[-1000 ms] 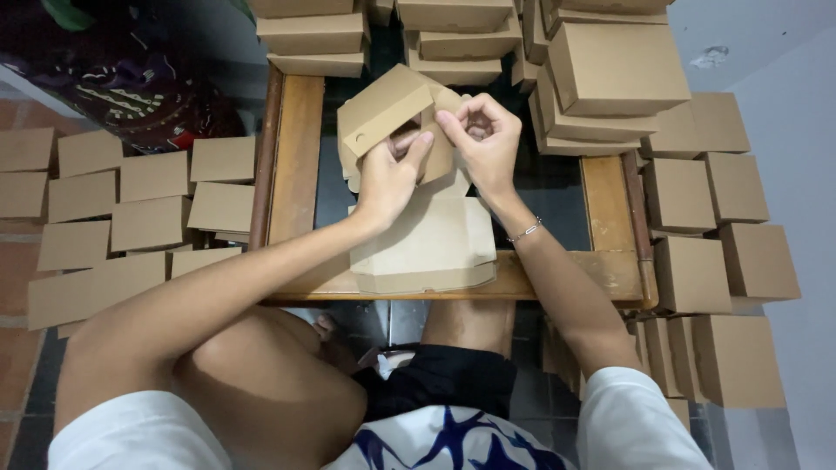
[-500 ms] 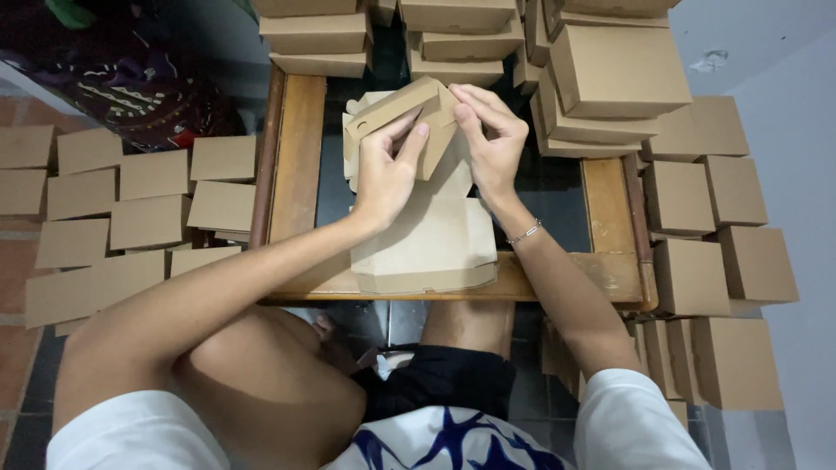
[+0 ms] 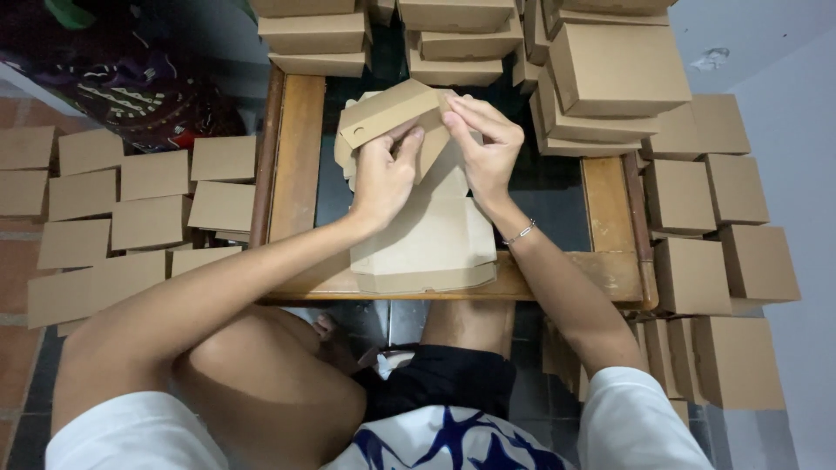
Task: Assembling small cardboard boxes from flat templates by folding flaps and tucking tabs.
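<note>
Top centre of frame: left hand [image 3: 383, 178] & right hand [image 3: 486, 148] both pinch a half-folded cardboard box [image 3: 392, 117], fingers curled on its flaps, thumbs underneath. Box sits above a flat cardboard sheet [image 3: 427, 248] on the wooden table [image 3: 296, 139]. Finished boxes [image 3: 610, 70] stacked top right.

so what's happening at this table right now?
A seated person is folding a brown cardboard box over a small wooden table. The left hand grips the box from below and the right hand presses on its right side. Under the hands lies a stack of flat cardboard blanks. Closed finished boxes are stacked at the table's far edge and down the right side, and more flat brown pieces lie in rows on the floor to the left.
</note>
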